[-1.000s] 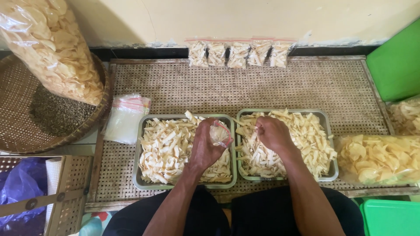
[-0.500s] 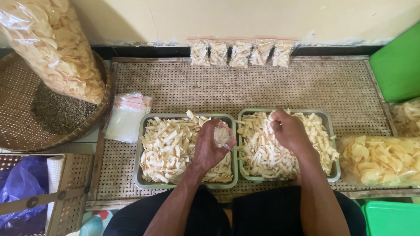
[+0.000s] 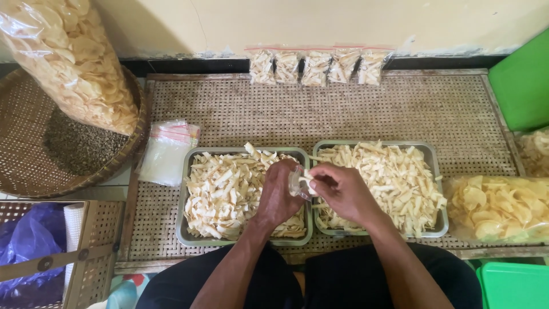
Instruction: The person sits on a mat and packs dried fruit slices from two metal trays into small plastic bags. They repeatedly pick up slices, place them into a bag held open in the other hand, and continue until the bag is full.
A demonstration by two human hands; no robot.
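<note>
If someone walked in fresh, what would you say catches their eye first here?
Two metal trays heaped with pale chip strips sit side by side on the woven mat. Above their shared edge, the left hand holds a small clear bag while the right hand feeds chips in. Five filled bags line the wall.

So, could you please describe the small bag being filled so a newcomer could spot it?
Find the two metal trays of pale chips. Above their shared edge, the left hand holds a small clear bag, the only bag off the mat.
</note>
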